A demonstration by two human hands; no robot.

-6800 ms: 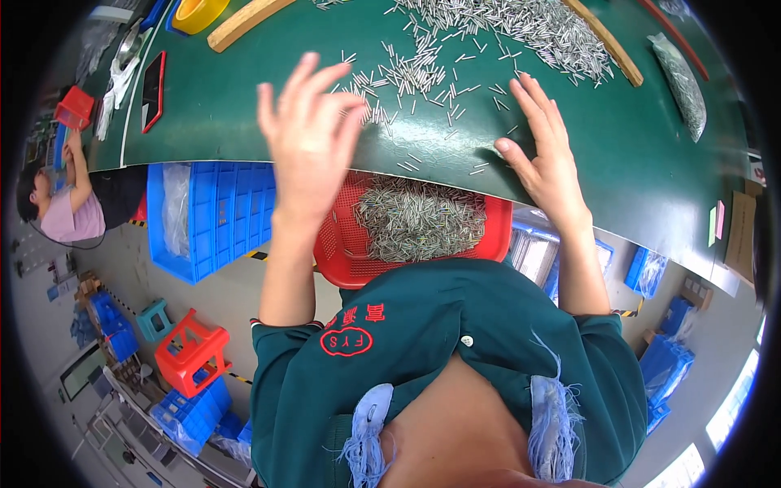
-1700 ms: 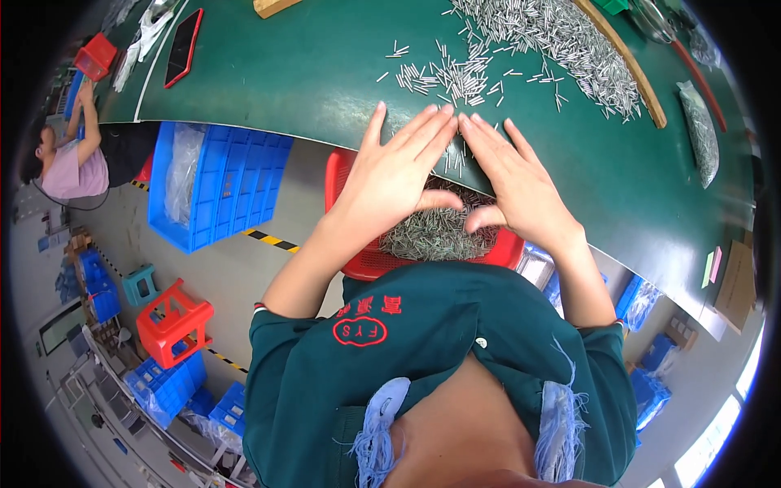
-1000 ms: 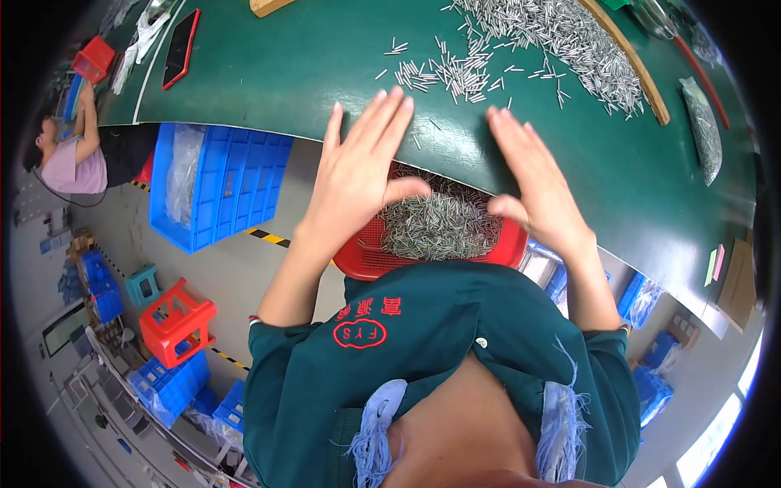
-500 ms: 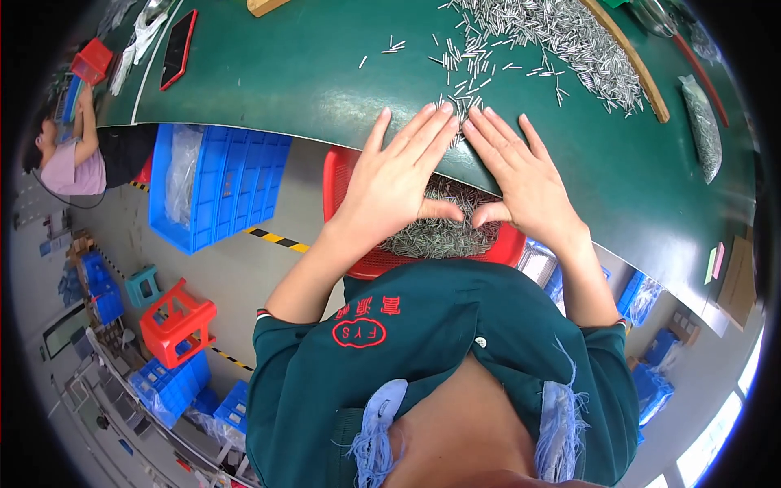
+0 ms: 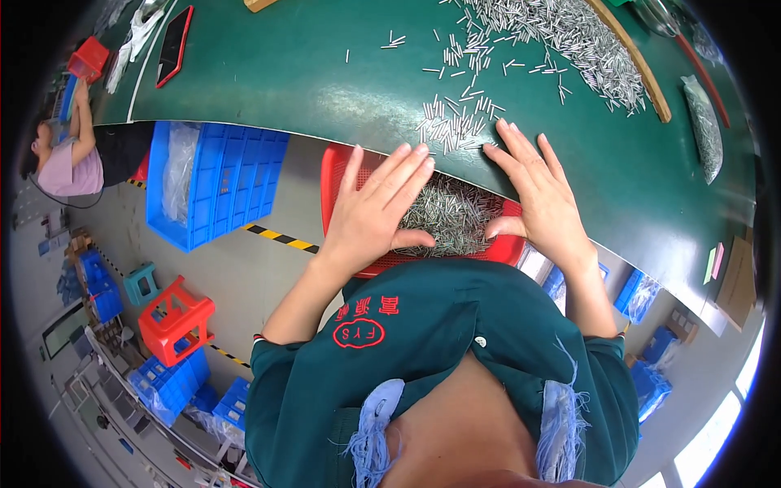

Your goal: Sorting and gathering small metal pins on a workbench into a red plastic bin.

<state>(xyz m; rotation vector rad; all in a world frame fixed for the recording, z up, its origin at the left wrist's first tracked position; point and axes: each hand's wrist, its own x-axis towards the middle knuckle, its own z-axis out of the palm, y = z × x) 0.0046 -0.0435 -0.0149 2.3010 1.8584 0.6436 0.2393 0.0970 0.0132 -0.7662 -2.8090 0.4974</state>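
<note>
Between my two hands, a small cluster of thin metal pins [image 5: 457, 126] lies at the near edge of the green table [image 5: 285, 89]. My left hand [image 5: 373, 203] is open, its fingers stretched toward the edge just left of the cluster. On the right, my right hand [image 5: 543, 191] is also open, with its fingertips on the tabletop beside the pins. Below the edge, in front of my body, a red basket [image 5: 332, 175] holds many more pins [image 5: 451, 215]; my hands partly cover its sides. A big heap of loose pins [image 5: 561, 45] lies farther back.
Wooden strips [image 5: 639, 69] border the heap. A clear bag of pins [image 5: 703, 130] lies at the right, a phone with a red edge [image 5: 173, 47] at the far left. Blue crates [image 5: 244, 179] and a red stool [image 5: 175, 321] stand on the floor. Another person [image 5: 69, 159] works at left.
My hands have moved apart and toward me. The pins that were at my fingertips now lie closer to the table edge as a spread cluster, more of them uncovered.
</note>
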